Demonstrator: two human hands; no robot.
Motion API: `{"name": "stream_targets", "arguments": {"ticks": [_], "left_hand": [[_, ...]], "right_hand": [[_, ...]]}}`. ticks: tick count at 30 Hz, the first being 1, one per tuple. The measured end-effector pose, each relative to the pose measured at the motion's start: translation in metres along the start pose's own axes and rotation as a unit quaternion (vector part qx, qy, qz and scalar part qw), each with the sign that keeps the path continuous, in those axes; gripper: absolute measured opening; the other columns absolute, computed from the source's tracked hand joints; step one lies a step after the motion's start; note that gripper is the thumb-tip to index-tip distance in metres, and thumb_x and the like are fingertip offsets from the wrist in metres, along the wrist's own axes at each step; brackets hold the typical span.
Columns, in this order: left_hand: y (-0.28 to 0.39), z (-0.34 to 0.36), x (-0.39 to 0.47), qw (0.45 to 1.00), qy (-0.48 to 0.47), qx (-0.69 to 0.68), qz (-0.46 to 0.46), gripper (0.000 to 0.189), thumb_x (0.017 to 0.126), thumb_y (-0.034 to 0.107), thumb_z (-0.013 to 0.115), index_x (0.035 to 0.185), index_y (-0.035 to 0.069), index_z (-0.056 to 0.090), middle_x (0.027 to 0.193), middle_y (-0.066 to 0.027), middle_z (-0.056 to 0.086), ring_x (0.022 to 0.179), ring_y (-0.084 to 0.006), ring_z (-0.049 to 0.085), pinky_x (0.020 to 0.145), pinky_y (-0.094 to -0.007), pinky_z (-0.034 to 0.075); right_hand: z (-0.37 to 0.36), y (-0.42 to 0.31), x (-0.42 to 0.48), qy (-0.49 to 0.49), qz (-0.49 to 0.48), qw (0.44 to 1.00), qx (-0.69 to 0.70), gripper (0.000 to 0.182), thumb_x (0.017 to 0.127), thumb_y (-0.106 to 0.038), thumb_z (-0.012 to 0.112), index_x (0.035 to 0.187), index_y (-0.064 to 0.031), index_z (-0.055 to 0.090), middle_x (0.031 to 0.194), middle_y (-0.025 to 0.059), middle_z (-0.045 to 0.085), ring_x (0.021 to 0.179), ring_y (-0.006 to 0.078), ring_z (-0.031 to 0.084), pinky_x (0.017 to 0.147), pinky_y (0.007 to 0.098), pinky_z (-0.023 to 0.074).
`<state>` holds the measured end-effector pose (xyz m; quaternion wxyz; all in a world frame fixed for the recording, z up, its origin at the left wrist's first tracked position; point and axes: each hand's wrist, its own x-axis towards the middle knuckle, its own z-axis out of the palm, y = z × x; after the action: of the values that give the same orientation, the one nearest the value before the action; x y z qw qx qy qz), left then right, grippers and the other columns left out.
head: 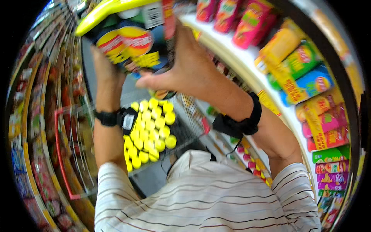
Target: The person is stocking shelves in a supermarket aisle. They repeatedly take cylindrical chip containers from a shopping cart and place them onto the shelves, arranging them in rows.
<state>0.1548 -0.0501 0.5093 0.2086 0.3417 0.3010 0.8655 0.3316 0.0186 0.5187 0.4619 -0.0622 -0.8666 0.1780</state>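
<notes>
Between my two hands is a large dark blue Lay's package (136, 43) with a bright yellow rim, a barcode and printed writing. It is raised at the upper left of the view, and its top runs out of the picture. My left hand (108, 68) grips its left side, with the fingers mostly hidden. On its right side lies my right hand (187, 65), the thumb stretched across the lower front. Below them, a shopping cart (187, 136) holds many upright containers with bright yellow lids (149, 136).
Snack shelves (255, 58) curve along the right, with Lay's bags (303, 61) and pink snack packs (252, 23). Packed shelves (37, 130) line the left side. A red-edged wire frame (59, 145) stands at the left. Black bands (108, 118) circle both wrists.
</notes>
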Motion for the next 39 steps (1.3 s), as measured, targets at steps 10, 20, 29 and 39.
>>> {"name": "stream_targets", "arguments": {"ticks": [10, 20, 29, 39], "left_hand": [[-0.131, -0.107, -0.065, 0.974, -0.065, -0.012, -0.219, 0.064, 0.103, 0.060, 0.032, 0.139, 0.011, 0.049, 0.136, -0.0102, 0.059, 0.119, -0.0276, 0.062, 0.099, -0.0425, 0.052], [-0.242, -0.147, -0.108, 0.908, -0.006, -0.107, -0.405, 0.075, 0.099, 0.070, 0.029, 0.139, 0.011, 0.050, 0.136, -0.0117, 0.060, 0.124, -0.0288, 0.058, 0.107, -0.0461, 0.045], [-0.274, -0.166, -0.125, 0.880, 0.011, -0.065, -0.470, 0.082, 0.096, 0.075, 0.029, 0.140, 0.010, 0.049, 0.133, -0.0116, 0.061, 0.123, -0.0286, 0.059, 0.106, -0.0452, 0.046], [-0.302, -0.191, -0.134, 0.850, 0.016, -0.081, -0.520, 0.080, 0.095, 0.076, 0.030, 0.136, 0.011, 0.051, 0.127, -0.0118, 0.062, 0.116, -0.0263, 0.063, 0.097, -0.0380, 0.053]], "right_hand": [[0.092, 0.072, -0.135, -0.029, 0.169, 0.972, 0.161, 0.091, 0.057, -0.027, 0.094, 0.132, -0.0013, 0.049, 0.124, 0.0181, 0.058, 0.117, 0.0331, 0.058, 0.101, 0.0427, 0.0469], [0.111, 0.126, -0.223, -0.091, 0.282, 0.949, 0.112, 0.105, 0.056, -0.023, 0.093, 0.142, -0.0036, 0.037, 0.134, 0.0199, 0.050, 0.128, 0.0372, 0.049, 0.109, 0.0444, 0.0389], [0.133, 0.159, -0.283, -0.159, 0.329, 0.931, 0.022, 0.125, 0.052, -0.028, 0.096, 0.151, -0.0021, 0.025, 0.146, 0.0201, 0.041, 0.139, 0.0379, 0.037, 0.117, 0.0426, 0.0313], [0.145, 0.164, -0.305, -0.191, 0.392, 0.896, 0.078, 0.140, 0.048, -0.033, 0.098, 0.155, 0.0017, 0.013, 0.153, 0.0229, 0.036, 0.143, 0.0391, 0.033, 0.120, 0.0429, 0.0282]]}}
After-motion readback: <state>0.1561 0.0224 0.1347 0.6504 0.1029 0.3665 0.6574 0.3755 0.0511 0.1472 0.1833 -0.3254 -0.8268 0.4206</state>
